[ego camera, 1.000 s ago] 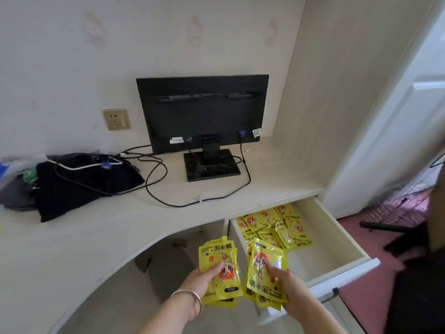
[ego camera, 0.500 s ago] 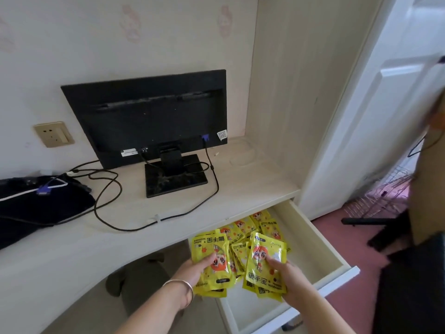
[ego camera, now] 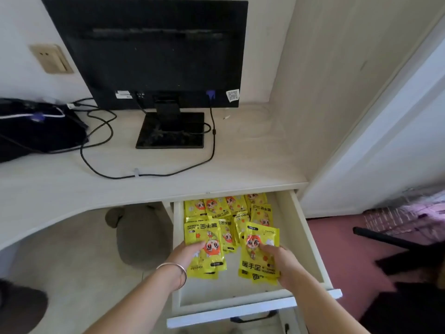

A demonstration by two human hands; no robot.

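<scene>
drawer (ego camera: 310,237) stands open under the surface (ego camera: 72,184); left grip (ego camera: 190,255) is clamped on a left stack (ego camera: 204,230) of yellow packets, right grip (ego camera: 283,263) on a right stack (ego camera: 255,237), both low inside it.
</scene>
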